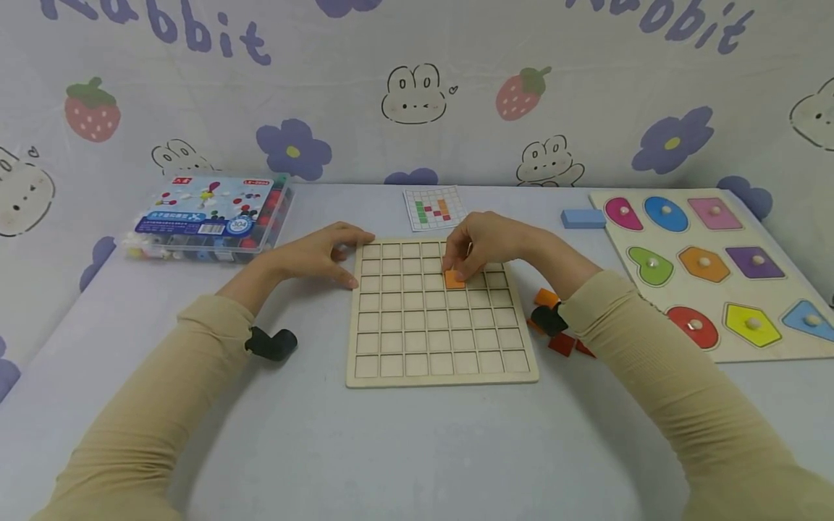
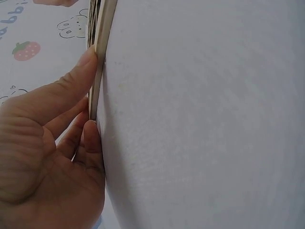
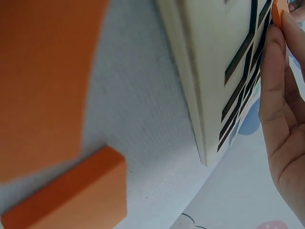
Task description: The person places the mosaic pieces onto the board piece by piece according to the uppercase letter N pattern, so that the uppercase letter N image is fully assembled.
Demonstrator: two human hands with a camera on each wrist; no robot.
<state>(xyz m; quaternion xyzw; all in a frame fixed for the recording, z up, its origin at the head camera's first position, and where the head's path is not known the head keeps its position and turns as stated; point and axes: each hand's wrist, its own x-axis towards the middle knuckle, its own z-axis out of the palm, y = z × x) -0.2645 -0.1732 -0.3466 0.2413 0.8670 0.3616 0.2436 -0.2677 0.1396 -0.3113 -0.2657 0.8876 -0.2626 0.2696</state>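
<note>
A pale wooden grid board (image 1: 404, 344) lies flat on the white table. My right hand (image 1: 491, 239) pinches an orange square tile (image 1: 455, 280) between thumb and fingertips, over a cell in the board's upper right part. In the right wrist view the same tile (image 3: 280, 12) shows at the top, close over the grid. Along the board's left side, my left hand (image 1: 319, 253) touches the edge with its thumb, and its index finger reaches the far left corner. The left wrist view shows that thumb (image 2: 71, 83) lying straight against the board's rim (image 2: 101, 52).
Loose orange and red tiles (image 1: 562, 344) lie right of the board, partly under my right wrist. Behind the board is a pattern card (image 1: 417, 218). A blue block (image 1: 583, 218) and a shape puzzle (image 1: 691, 289) are at right; a clear plastic case (image 1: 208, 217) stands at left.
</note>
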